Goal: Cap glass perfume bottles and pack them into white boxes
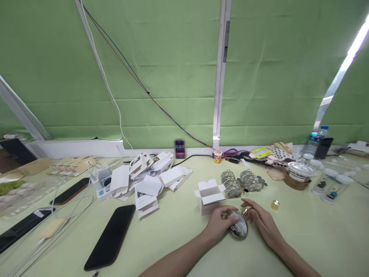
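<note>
My left hand [220, 224] is closed around a flat, rounded glass bottle with a gold neck, which looks like a perfume bottle [240, 227]. Its thumb lies across the glass face. From the other side, the fingers of my right hand [263, 221] close in at the gold neck; their tips are partly hidden. An open white box [210, 197] stands upright just behind my left hand, its flaps spread. To the right of my right hand, a gold cap [275, 205] rests on the table. Behind the hands lie two rows of similar glass bottles [230, 184].
White folded boxes [150, 186] are heaped left of centre. A large black phone [111, 236] lies at front left, near more phones and white cables. Clear jars [337, 188], a lidded bowl [300, 175] and a water bottle [317, 140] stand on the right.
</note>
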{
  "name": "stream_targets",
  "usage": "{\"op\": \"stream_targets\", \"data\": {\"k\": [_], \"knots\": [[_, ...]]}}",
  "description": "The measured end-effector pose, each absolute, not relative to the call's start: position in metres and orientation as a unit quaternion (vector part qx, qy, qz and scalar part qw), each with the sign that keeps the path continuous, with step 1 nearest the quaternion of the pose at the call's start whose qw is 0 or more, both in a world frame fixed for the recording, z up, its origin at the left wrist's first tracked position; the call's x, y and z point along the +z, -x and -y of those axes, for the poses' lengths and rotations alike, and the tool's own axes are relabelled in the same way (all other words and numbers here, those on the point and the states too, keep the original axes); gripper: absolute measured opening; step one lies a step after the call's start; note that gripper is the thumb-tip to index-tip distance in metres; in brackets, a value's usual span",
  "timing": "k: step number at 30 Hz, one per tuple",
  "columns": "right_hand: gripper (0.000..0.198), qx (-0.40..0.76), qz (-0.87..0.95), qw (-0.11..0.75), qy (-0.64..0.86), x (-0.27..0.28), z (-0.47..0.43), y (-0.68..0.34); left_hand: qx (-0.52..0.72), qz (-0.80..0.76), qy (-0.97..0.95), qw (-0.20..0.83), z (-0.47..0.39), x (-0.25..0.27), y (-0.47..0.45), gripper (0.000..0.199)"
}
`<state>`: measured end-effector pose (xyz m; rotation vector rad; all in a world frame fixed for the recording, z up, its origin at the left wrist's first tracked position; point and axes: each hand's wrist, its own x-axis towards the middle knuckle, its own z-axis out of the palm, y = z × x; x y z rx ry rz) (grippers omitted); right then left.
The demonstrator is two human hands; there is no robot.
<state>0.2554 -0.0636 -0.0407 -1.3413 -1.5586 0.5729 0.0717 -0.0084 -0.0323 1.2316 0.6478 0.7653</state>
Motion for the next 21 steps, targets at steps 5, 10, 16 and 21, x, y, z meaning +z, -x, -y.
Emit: {"op": "stream_targets", "data": {"k": [5, 10, 16, 21], "knots": [[0.030, 0.189, 0.718, 0.454, 0.493, -0.0372, 0.0670, -0.2545, 0.353, -0.277, -0.550, 0.704, 0.0089, -0.0322, -0.0722, 0.053], [0.027, 0.197, 0.721, 0.450, 0.489, -0.0377, 0.0682, -0.2570, 0.346, -0.272, -0.551, 0.709, 0.0092, -0.0326, -0.0726, 0.053], [0.027, 0.228, 0.699, 0.432, 0.523, -0.0371, 0.0678, -0.2580, 0.331, -0.265, -0.576, 0.699, 0.0092, -0.0315, -0.0706, 0.052], [0.035, 0.244, 0.676, 0.425, 0.551, -0.0394, 0.0678, -0.2565, 0.323, -0.264, -0.584, 0.697, 0.0078, -0.0345, -0.0711, 0.052]]}}
